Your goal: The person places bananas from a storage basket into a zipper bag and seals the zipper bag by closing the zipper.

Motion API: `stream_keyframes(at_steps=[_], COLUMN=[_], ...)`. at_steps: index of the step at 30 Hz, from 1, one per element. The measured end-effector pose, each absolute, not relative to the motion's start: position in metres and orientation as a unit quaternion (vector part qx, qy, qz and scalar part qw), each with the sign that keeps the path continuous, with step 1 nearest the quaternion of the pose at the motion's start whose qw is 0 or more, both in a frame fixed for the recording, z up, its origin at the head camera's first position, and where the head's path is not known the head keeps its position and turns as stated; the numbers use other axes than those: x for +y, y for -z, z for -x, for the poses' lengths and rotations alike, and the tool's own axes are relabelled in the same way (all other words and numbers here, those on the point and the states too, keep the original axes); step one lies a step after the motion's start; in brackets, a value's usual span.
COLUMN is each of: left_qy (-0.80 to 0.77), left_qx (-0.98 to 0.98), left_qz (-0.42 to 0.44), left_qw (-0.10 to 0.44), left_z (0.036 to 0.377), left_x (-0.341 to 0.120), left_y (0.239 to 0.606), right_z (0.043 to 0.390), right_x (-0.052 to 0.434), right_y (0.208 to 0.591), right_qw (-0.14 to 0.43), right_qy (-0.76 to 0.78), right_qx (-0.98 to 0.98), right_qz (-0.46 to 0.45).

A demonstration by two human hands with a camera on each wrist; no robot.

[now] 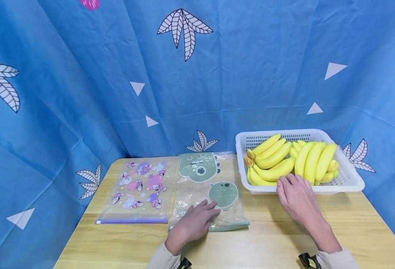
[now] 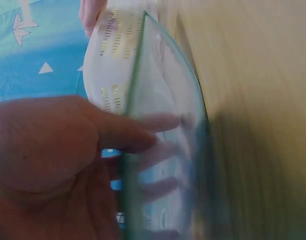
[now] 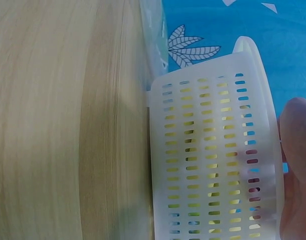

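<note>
A clear zip bag printed with green dinosaurs (image 1: 214, 175) lies flat in the middle of the wooden table (image 1: 271, 239). My left hand (image 1: 207, 209) is on its near end. In the left wrist view the left hand (image 2: 153, 140) has its thumb on one side of the bag's lifted green edge (image 2: 135, 90), and the fingers show blurred through the plastic. A white slotted basket (image 1: 348, 179) at the right holds several yellow bananas (image 1: 285, 158). My right hand (image 1: 289, 184) rests with straight fingers on the basket's front rim, fingertips at the bananas. One fingertip of the right hand (image 3: 296, 150) shows over the basket's wall (image 3: 207, 160).
A second clear zip bag with pink cartoon prints (image 1: 138, 188) lies flat to the left of the green one. A blue patterned cloth (image 1: 197, 74) hangs behind and around the table. Bare wood lies along the near edge between my arms.
</note>
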State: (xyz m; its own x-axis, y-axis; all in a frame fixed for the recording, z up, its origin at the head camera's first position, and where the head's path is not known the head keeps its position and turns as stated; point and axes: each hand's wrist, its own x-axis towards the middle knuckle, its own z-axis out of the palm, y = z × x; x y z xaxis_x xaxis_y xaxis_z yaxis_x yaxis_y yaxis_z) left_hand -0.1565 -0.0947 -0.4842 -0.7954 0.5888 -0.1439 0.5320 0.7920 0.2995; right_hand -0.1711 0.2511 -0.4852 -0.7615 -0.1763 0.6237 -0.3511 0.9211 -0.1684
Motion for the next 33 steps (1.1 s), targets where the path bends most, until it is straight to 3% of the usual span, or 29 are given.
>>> stream_keyframes(at_steps=[9,23,33], left_qy=[-0.212,-0.252,-0.351], left_qx=[0.922,0.917,0.897], left_qz=[-0.321,-0.309,-0.26], left_qw=[-0.038,0.014,-0.061], left_z=[0.17,0.176,0.182], left_x=[-0.101,-0.108,-0.113], left_y=[0.485,0.486,0.467], right_z=[0.171,0.171,0.17], right_x=[0.25,0.25,0.25], right_y=[0.486,0.488,0.486], right_qw=[0.318,0.312,0.316], right_qy=[-0.134,-0.137,-0.138], right_qx=[-0.928,-0.93,-0.928], right_qz=[-0.143,-0.139,-0.141])
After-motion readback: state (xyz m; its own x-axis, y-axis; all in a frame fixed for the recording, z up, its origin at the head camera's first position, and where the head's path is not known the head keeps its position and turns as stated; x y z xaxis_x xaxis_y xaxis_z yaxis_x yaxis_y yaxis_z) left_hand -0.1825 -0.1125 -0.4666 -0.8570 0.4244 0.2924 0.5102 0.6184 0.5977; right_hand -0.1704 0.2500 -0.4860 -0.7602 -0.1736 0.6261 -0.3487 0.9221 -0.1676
